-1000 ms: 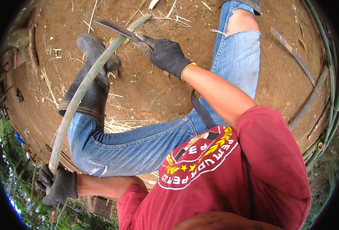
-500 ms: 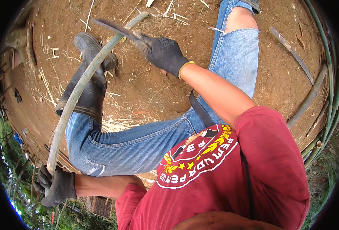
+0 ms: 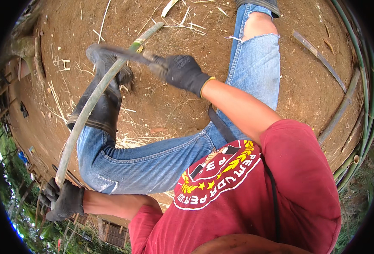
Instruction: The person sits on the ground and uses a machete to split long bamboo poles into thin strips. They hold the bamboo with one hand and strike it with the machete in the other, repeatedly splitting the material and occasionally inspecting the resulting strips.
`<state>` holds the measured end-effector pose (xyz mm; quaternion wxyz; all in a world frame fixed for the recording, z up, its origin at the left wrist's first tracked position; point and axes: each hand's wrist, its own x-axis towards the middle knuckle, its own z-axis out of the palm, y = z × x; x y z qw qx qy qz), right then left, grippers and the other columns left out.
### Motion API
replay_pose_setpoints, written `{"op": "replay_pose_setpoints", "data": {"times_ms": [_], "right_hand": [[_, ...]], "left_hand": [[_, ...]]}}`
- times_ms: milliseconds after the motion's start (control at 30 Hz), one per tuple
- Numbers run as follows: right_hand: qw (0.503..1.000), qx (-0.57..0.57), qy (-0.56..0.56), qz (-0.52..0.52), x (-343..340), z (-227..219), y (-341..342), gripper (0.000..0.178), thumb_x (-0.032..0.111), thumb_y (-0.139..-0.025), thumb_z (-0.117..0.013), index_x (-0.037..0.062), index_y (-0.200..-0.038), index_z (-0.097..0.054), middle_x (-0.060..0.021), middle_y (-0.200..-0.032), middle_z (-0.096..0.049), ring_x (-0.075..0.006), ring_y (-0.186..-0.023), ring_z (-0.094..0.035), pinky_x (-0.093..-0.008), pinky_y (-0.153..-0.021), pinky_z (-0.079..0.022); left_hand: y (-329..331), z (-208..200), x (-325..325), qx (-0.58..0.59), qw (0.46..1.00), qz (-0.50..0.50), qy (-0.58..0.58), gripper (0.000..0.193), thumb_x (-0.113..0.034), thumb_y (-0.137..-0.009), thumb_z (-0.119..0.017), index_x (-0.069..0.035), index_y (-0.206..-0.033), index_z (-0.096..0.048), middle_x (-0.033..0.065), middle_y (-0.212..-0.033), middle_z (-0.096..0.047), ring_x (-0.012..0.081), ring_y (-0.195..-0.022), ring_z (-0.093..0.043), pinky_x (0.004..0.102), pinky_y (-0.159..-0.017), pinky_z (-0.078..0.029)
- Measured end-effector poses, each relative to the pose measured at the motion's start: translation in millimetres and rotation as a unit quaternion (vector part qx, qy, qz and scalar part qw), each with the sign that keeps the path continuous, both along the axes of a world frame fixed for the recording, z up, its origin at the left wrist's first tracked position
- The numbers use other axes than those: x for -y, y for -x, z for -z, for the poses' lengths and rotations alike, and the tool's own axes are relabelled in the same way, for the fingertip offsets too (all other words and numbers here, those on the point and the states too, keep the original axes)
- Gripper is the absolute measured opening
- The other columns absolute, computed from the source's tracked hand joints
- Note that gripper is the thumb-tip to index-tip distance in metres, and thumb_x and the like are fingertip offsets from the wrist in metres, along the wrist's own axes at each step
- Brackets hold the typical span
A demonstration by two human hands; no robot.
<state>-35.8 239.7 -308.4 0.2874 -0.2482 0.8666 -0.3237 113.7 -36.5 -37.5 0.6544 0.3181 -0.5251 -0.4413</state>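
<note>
A long grey-green bamboo piece point(image 3: 84, 112) slants from lower left to upper centre, passing over my black rubber boot point(image 3: 102, 93). My gloved left hand point(image 3: 64, 201) is closed around its lower end. In my gloved right hand point(image 3: 184, 74) I grip the handle of a long knife point(image 3: 121, 52). Its blade, blurred by motion, lies across the bamboo near the upper end. A fresh green patch shows on the bamboo just above the blade.
Pale shavings and thin strips point(image 3: 146, 139) litter the brown dirt. A flat grey blade-like strip point(image 3: 320, 57) lies at right, by a grey pole point(image 3: 341, 110). Long green bamboo poles point(image 3: 367, 101) curve along the right edge. A wooden crate-like thing point(image 3: 113, 233) stands lower left.
The knife has moved down along the bamboo toward me, with my right hand slightly lower and to the right. A green patch now shows where the blade was. My left hand keeps its hold.
</note>
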Motion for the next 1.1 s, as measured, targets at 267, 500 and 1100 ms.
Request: {"op": "replay_pose_setpoints", "data": {"times_ms": [267, 500, 1100], "right_hand": [[1.0, 0.015, -0.013, 0.016, 4.3, -1.9, 12.4, 0.046, 0.052, -0.1, -0.04, 0.0317, -0.139, -0.052, -0.0166, -0.086, -0.07, -0.0353, -0.079, -0.067, -0.0455, -0.068, -0.053], [1.0, 0.008, -0.01, 0.005, 4.4, 9.1, 11.2, 0.052, 0.056, -0.099, -0.035, 0.0334, -0.145, -0.042, -0.0178, -0.082, -0.068, -0.0351, -0.078, -0.068, -0.0463, -0.067, -0.053], [0.996, 0.054, 0.007, 0.072, 7.0, 7.5, 25.8, 0.058, 0.062, -0.098, -0.034, 0.0256, -0.14, -0.052, -0.0184, -0.097, -0.07, -0.0371, -0.092, -0.067, -0.0445, -0.083, -0.053]], "left_hand": [[-7.7, 1.3, 5.1, -0.01, 1.0, -0.006, 0.008, 0.06, -0.051, -0.095, -0.035, 0.007, -0.097, -0.053, 0.0045, -0.059, -0.033, 0.0171, -0.049, -0.033, 0.0298, -0.047, -0.028], [-4.7, 4.2, 10.3, 0.0, 0.999, -0.033, 0.009, 0.06, -0.051, -0.094, -0.037, 0.007, -0.098, -0.053, 0.0049, -0.06, -0.034, 0.0172, -0.05, -0.034, 0.0295, -0.047, -0.028], [-14.5, -1.2, 19.9, -0.018, 0.992, 0.124, 0.022, 0.046, -0.053, -0.084, -0.051, -0.008, -0.077, -0.044, -0.0003, -0.056, -0.026, 0.013, -0.046, -0.025, 0.0277, -0.046, -0.02]]}}
